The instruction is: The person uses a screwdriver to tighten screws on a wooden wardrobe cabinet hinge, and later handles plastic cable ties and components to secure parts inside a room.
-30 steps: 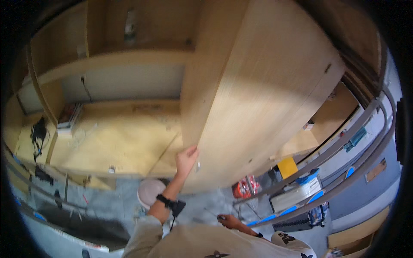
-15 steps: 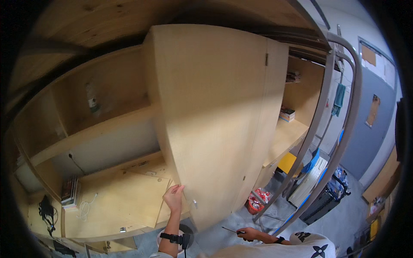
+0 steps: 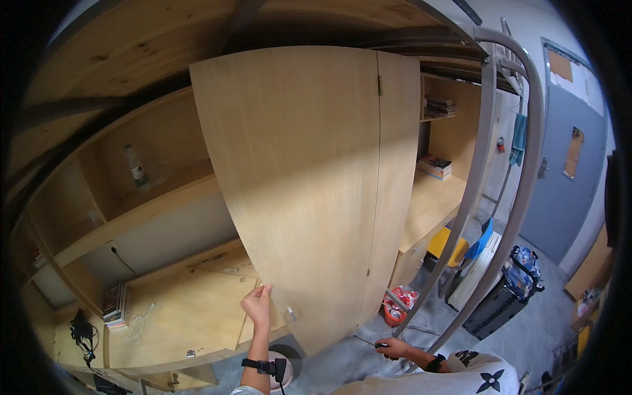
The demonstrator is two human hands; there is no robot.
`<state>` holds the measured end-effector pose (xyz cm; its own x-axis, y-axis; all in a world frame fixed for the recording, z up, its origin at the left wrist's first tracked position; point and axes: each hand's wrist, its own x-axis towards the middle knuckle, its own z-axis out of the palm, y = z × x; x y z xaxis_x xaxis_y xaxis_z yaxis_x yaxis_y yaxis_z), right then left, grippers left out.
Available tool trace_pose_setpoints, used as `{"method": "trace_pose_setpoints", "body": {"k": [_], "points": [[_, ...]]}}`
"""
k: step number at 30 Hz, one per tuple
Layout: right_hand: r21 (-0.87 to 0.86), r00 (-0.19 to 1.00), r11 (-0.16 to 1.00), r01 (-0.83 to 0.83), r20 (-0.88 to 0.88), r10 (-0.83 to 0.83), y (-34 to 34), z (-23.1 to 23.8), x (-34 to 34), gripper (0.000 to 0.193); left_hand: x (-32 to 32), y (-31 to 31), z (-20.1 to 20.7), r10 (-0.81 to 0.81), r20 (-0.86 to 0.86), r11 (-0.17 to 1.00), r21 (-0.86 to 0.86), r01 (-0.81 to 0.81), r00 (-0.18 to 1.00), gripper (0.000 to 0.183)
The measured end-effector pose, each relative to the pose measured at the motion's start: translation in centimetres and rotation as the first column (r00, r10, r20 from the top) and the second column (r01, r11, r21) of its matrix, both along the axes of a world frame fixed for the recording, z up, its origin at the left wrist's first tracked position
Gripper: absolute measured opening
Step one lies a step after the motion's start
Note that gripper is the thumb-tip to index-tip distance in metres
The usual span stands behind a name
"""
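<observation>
A tall pale wooden cabinet door [image 3: 296,178] fills the middle. At its lower left edge my left hand [image 3: 257,306] is closed, thumb and fingertips pinching the door's edge. A small whitish handle [image 3: 291,315] sits on the door just right of that hand. Low on the right, my right hand [image 3: 393,348] is wrapped round the black handle of a screwdriver [image 3: 367,341]. Its thin shaft points left, away from the fingers, in front of the door's bottom and touching nothing that I can make out.
A wooden desk [image 3: 171,322] stands left, with books [image 3: 115,306], a white cable [image 3: 138,322] and a loose board. Under the door's left edge is a round bin [image 3: 280,375]. A red basket [image 3: 397,306], a grey metal bed post [image 3: 484,151] and a black suitcase [image 3: 497,316] stand right.
The view has shifted. The cabinet's side panel left of the door has gone out of sight, and the door's upper left corner sits further left. Both hands keep their hold; the right hand is slightly further right.
</observation>
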<state>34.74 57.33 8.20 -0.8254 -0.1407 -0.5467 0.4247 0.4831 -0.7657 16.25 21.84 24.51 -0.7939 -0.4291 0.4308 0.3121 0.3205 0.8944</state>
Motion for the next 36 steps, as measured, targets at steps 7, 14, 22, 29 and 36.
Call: {"method": "trace_pose_setpoints", "body": {"k": [7, 14, 22, 29, 36], "points": [[-0.030, 0.996, 0.999, -0.043, -0.085, 0.040, -0.4, 1.2, 0.7, 0.032, -1.5, -1.1, -2.2, 0.105, 0.060, 0.980, -0.176, -0.093, 0.993, 0.019], [-0.016, 0.987, 0.988, -0.154, -0.051, 0.153, 0.2, 1.7, 1.1, 0.034, 0.7, -0.5, -5.8, -0.251, -0.041, 0.952, 0.169, 0.255, 0.967, 0.036], [-0.066, 0.938, 0.938, -0.340, 0.055, 0.343, 1.7, -1.7, 2.7, 0.034, 23.0, -2.1, -20.6, -0.512, 0.485, 0.776, 0.616, 0.139, 0.709, 0.028], [-0.025, 0.811, 0.835, -0.550, 0.223, 0.540, 2.8, -5.6, 5.1, 0.043, 52.2, -1.1, -36.9, -0.359, 0.912, 0.769, 0.410, -0.491, 0.200, 0.021], [-0.014, 0.748, 0.764, -0.645, 0.196, 0.634, 1.4, -7.0, 4.5, 0.040, 65.9, 5.6, -36.4, -0.414, 0.909, 0.537, 0.279, -0.796, 0.040, 0.021]]}}
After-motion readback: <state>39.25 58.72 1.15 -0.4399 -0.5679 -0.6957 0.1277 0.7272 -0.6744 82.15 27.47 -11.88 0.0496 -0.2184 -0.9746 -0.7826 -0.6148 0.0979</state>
